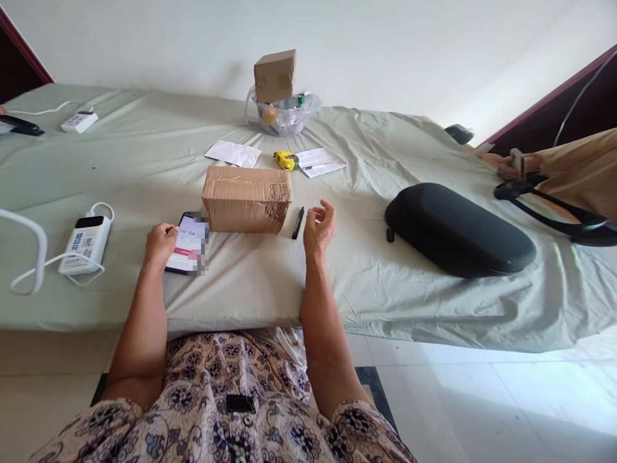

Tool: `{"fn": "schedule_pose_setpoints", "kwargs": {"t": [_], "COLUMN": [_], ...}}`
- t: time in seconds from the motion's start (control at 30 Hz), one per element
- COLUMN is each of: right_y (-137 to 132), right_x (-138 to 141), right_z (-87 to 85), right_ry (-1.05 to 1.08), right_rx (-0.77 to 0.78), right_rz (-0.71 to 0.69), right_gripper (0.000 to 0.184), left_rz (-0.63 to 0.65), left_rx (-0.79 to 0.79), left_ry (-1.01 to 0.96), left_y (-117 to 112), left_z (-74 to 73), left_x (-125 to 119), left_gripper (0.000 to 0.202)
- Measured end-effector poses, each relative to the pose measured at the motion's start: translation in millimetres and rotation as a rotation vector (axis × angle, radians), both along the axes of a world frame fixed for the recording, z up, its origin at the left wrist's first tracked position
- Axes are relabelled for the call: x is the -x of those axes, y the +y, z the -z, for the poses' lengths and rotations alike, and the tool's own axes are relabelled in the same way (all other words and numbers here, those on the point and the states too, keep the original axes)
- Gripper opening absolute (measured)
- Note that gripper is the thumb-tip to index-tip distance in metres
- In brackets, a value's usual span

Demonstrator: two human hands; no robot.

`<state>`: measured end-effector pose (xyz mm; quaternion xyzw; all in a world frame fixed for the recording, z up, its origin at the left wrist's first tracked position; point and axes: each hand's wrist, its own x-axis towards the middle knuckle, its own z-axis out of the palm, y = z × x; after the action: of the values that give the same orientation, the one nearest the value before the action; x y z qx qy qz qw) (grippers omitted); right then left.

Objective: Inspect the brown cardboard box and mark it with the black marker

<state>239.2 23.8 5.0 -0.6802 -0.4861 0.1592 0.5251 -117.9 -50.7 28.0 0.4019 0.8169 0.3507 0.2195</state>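
Note:
My left hand (162, 244) is at the left edge of a smartphone (189, 239), fingers curled and thumb over the edge. Its screen shows a timer and a red button, and part of the phone is pixelated. Just right of the phone stands a brown cardboard box (245, 200) with dark scribbles on its right end. My right hand (320, 226) is raised a little, palm turned inward, with loosely bent fingers and nothing in them. Between that hand and the box lies a black marker (298, 223).
Behind the box lie white papers (233, 153), a yellow tape measure (286, 160) and a clear basin (289, 119) topped by a smaller box (275, 76). A black case (460, 228) lies right, near another person's hand (518, 166). Power banks (87, 244) with cables are left.

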Motion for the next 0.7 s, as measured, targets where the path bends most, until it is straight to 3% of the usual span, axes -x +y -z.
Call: {"fn": "schedule_pose_setpoints", "kwargs": {"t": [0.17, 0.27, 0.4, 0.5, 0.6, 0.7], "right_y": [-7, -11, -19, -25, -29, -31], "right_x": [2, 5, 7, 5, 3, 6], "right_z": [-13.2, -18.7, -25.9, -29.5, -31.8, -32.9], "right_ry": [0.147, 0.272, 0.471, 0.506, 0.471, 0.404], "right_rx": [-0.070, -0.131, -0.141, -0.020, 0.202, 0.557], "right_rz": [0.034, -0.096, -0.447, -0.754, -1.049, -1.347], "right_gripper": [0.051, 0.047, 0.042, 0.046, 0.049, 0.064], "left_rz": [-0.093, -0.108, -0.008, 0.095, 0.149, 0.209], "left_rx": [-0.196, -0.349, -0.466, -0.495, -0.541, -0.610], "left_ry": [-0.337, -0.533, -0.649, -0.762, -0.884, -0.968], "left_y": [-13, -26, -41, -47, -46, -39], "left_z": [-3.2, -5.4, -13.2, -19.3, -20.3, -16.6], "left_x": [-2, 0, -6, -25, -57, -92], "left_gripper": [0.017, 0.022, 0.035, 0.046, 0.055, 0.055]}}
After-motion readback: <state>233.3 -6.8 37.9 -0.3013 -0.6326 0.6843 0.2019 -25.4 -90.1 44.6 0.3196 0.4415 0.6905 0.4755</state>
